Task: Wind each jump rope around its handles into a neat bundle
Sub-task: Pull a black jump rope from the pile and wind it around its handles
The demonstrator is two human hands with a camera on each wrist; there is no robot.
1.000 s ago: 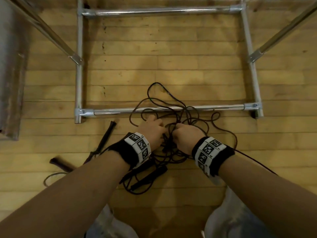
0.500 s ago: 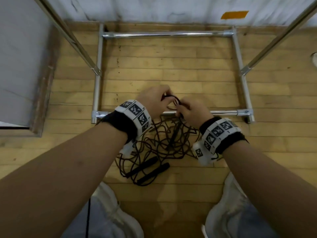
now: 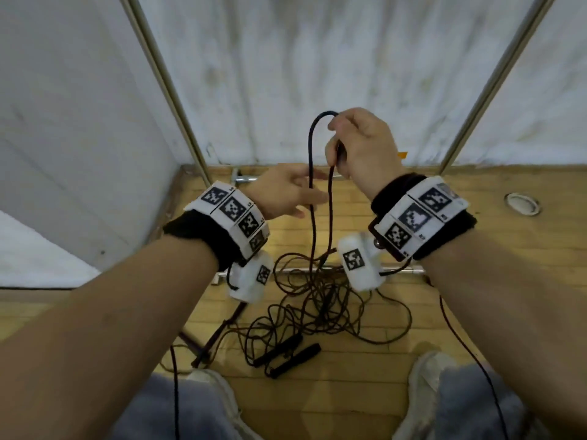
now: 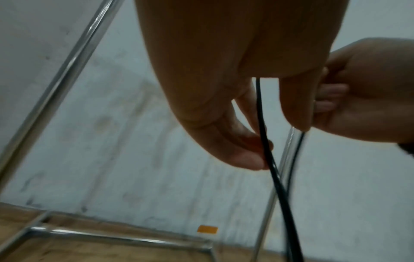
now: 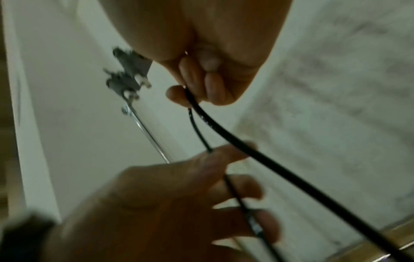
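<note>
My right hand [image 3: 359,144] is raised in front of the white wall and pinches the top of a black jump rope [image 3: 311,154] loop. Two strands hang from it down to a tangle [image 3: 317,306] on the wooden floor. My left hand [image 3: 286,192] is lower and to the left, its fingers fairly straight and spread, with one strand running between them. The left wrist view shows that strand [image 4: 262,124] passing between thumb and fingers without a firm pinch. Two black handles [image 3: 287,355] lie side by side at the near edge of the tangle.
A metal frame stands around the spot: slanted poles at left [image 3: 165,84] and right [image 3: 495,84], and a low bar [image 3: 400,269] across the floor. Another dark handle [image 3: 219,331] lies at left. My shoes [image 3: 425,373] are close below. A round floor fitting [image 3: 521,203] sits at right.
Both hands have come up from the tangle on the floor. The right hand has lifted a rope loop high; the left has let go and opened beside the hanging strands.
</note>
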